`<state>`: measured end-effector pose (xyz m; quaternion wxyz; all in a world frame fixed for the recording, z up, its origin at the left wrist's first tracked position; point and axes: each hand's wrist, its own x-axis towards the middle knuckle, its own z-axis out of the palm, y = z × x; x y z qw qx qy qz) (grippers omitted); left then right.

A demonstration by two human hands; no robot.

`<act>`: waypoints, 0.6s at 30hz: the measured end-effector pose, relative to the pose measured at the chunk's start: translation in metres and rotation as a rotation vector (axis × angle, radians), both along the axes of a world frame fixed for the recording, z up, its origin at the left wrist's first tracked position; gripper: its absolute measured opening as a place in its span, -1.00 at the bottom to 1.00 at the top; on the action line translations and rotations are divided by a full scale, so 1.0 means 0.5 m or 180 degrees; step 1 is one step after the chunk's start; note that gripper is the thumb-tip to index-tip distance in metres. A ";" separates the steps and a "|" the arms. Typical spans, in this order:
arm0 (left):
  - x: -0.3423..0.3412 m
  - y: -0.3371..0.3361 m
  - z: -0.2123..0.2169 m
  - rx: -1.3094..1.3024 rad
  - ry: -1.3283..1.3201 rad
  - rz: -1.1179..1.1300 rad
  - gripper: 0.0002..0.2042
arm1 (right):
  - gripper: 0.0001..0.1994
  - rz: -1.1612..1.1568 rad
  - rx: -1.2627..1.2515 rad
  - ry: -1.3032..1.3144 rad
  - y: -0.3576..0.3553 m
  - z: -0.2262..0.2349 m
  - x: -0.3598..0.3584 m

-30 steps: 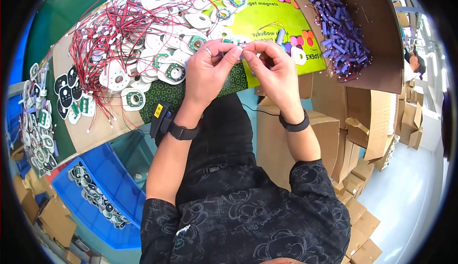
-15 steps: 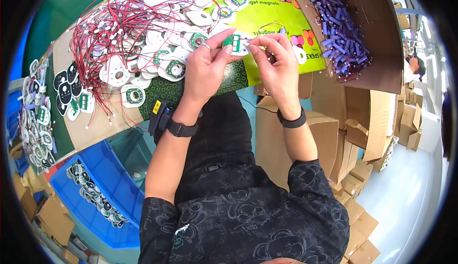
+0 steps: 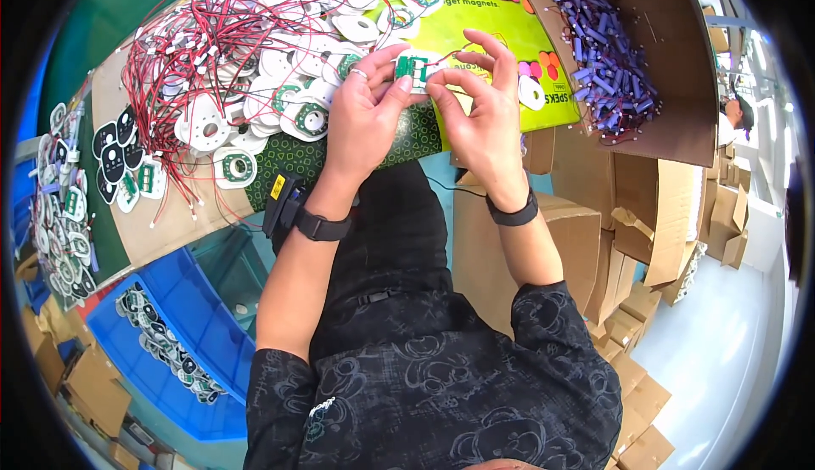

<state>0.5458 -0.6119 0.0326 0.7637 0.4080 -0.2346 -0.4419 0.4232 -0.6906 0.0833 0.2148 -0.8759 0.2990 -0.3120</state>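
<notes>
A small green circuit board point(image 3: 412, 67) on a white disc is pinched between the two hands above the workbench, just past the near edge of the bright yellow-green printed sheet point(image 3: 475, 20). The left hand point(image 3: 365, 118) is closed on the board's left end, thumb and forefinger pressed to it, a ring seen on one finger. The right hand point(image 3: 480, 109) grasps the board's right end with its fingertips, the remaining fingers fanned upward. The board's long axis runs roughly left to right between the two grips, so neither hand is nearer; it lies at the fingertips of both, in front of the body's midline. A thin red wire appears to trail from the piece toward the right hand, though its end cannot be made out. Dark wristbands are worn on both wrists. Just beyond the left hand a heap of white discs with red wires point(image 3: 246, 62) is spread over the bench. To the far right, well apart from the hands, an open cardboard box holds purple connectors point(image 3: 603, 45). Below the bench edge on the left a blue bin point(image 3: 182, 326) with more round parts is seen.
</notes>
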 end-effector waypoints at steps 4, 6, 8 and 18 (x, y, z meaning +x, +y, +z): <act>0.000 0.001 -0.002 -0.0014 -0.0140 0.0014 -0.66 | -0.86 -0.0035 0.0067 0.0115 -0.006 -0.003 0.000; 0.001 0.002 0.000 0.0023 -0.0129 -0.0008 -0.65 | -0.87 -0.0031 0.0042 0.0085 -0.007 -0.001 0.001; 0.000 0.002 0.001 0.0066 -0.0118 -0.0024 -0.64 | -0.87 -0.0004 -0.0026 0.0050 -0.004 -0.002 0.003; -0.004 0.001 -0.004 0.0051 -0.0107 0.0161 -0.67 | -0.88 0.0099 -0.0149 -0.0212 0.000 -0.016 0.011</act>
